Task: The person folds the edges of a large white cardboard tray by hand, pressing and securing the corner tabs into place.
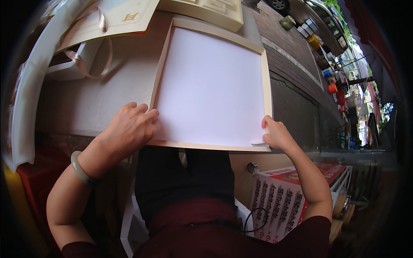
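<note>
A shallow cardboard box [211, 90], white inside with cream walls, lies in front of me with its near edge above my lap. My left hand [134, 122], a pale bangle on its wrist, is closed over the left wall by the near corner; its fingertips are partly hidden. At the near right corner, my right hand [277, 134] pinches the right wall, thumb on the inner side and fingers outside. A small cream flap [258, 142] sticks inward at that corner.
Beyond the box stands another cream box [219, 13] with moulded compartments. A cream paper bag [114, 19] with a ribbon handle [107, 60] lies on the grey table [124, 92] at the far left. A long white plastic bundle [30, 94] borders the left. A printed sign [279, 200] stands below right.
</note>
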The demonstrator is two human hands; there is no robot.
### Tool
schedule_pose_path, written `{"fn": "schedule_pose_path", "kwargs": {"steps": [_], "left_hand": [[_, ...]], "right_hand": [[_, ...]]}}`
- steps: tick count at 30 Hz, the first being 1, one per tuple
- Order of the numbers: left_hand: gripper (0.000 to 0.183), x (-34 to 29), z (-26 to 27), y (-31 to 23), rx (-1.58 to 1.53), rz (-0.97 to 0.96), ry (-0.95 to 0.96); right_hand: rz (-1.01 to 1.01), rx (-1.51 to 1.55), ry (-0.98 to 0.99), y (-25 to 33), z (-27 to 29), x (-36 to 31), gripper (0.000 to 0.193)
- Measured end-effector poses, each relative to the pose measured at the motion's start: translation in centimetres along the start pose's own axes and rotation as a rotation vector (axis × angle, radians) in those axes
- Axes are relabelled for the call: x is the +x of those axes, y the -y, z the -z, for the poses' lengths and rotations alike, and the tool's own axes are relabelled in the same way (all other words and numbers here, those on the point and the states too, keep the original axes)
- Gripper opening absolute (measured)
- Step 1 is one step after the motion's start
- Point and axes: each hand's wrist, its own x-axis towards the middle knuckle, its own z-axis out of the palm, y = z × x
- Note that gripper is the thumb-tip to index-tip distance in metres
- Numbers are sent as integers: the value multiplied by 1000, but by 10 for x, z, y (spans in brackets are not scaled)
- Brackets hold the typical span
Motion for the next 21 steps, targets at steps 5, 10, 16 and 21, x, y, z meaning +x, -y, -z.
{"fn": "schedule_pose_path", "kwargs": {"steps": [5,10,16,21], "left_hand": [[5,0,-2,0,5,6,6],[5,1,-1,-1,15,11,17],[7,3,-4,-1,-23,13,-1],[8,6,-3,-4,-31,31,20]], "right_hand": [[16,50,-28,-3,1,-1,20],[107,-51,-42,-11,-4,-5,10],[89,48,57,-1,5,-11,13],[51,104,191,0,15,-13,19]]}}
